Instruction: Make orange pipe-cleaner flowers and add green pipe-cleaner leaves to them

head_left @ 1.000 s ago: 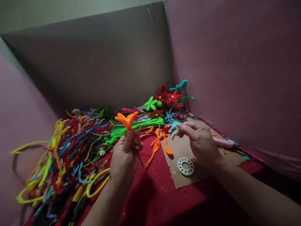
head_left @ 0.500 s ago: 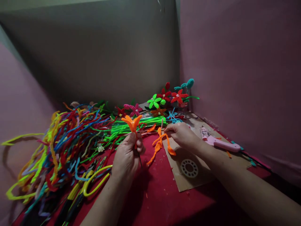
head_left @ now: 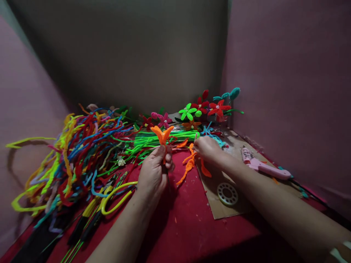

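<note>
My left hand is closed around the stem of an orange pipe-cleaner flower, whose petals point upward. My right hand is bent in a pinch over some loose orange pipe-cleaner petals, partly covering them. A thin pale pink stick shows at its fingertips; what the fingers grip, if anything, is hidden. Another orange petal lies between the hands. Behind them is a bundle of green pipe cleaners.
A tangled heap of coloured pipe cleaners fills the left, with yellow-handled scissors nearby. At right, cardboard bears a white holed ring and a pink glue gun. Finished flowers stand at the back.
My right hand has shifted left relative to the loose orange petals, and its fingers have curled in over them. My left hand still holds the orange flower. The whole view has shifted slightly.
</note>
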`<action>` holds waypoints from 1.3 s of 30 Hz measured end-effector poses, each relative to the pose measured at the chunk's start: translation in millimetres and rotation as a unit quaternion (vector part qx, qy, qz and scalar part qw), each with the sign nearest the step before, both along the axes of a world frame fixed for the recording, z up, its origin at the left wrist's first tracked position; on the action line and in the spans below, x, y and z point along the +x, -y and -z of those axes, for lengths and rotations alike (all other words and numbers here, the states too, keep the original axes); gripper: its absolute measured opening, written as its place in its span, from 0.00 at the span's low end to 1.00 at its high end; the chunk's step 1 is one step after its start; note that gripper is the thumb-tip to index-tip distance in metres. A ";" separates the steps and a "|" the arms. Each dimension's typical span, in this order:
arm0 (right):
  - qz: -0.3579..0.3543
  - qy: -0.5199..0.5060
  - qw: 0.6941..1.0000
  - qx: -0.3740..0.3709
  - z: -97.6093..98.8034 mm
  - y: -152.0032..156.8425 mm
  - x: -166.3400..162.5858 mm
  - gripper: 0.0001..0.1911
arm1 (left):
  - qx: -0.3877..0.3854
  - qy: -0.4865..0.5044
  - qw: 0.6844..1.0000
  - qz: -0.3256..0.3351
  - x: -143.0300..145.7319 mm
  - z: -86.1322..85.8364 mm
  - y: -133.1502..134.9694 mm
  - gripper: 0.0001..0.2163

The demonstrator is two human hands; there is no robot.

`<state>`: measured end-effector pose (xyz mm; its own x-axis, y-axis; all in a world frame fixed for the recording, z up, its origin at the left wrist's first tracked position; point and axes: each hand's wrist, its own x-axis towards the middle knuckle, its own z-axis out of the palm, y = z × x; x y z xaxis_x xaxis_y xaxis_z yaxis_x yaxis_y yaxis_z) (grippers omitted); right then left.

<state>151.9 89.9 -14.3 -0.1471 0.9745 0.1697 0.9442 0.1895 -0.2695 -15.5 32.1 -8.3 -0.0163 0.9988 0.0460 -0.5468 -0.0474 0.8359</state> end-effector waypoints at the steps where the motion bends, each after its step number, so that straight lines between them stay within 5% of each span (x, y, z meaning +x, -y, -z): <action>1: 0.014 0.006 1.000 -0.006 -0.1 -5.2 -5.5 0.12 | 0.003 -0.004 1.000 0.002 0.3 0.3 0.2 0.08; 8: 0.059 -0.034 0.996 -0.049 14.3 -31.3 -18.7 0.09 | 0.017 -0.007 1.000 -0.010 -0.9 1.6 0.9 0.09; 14: 0.017 -0.207 0.977 -0.048 16.3 -20.4 -1.4 0.06 | 0.011 0.006 1.000 -0.007 -3.0 0.5 -1.5 0.08; 25: -0.122 -0.542 0.831 -0.042 14.4 1.4 10.4 0.04 | 0.004 0.018 1.000 -0.021 -4.1 8.1 -5.7 0.09; 34: -0.114 -0.666 0.734 -0.061 15.2 -0.1 10.2 0.13 | -0.003 -0.009 1.000 -0.011 -4.8 9.1 -8.5 0.09; 39: -0.109 -0.671 0.728 -0.089 15.7 3.6 9.9 0.15 | -0.002 -0.003 1.000 -0.009 -3.8 9.3 -7.7 0.09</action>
<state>161.8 86.3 -30.1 -0.1196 0.9770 0.1768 -0.2380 0.1447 -0.9604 -19.3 39.8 -17.6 -0.0333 0.9986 0.0416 -0.5405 -0.0530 0.8397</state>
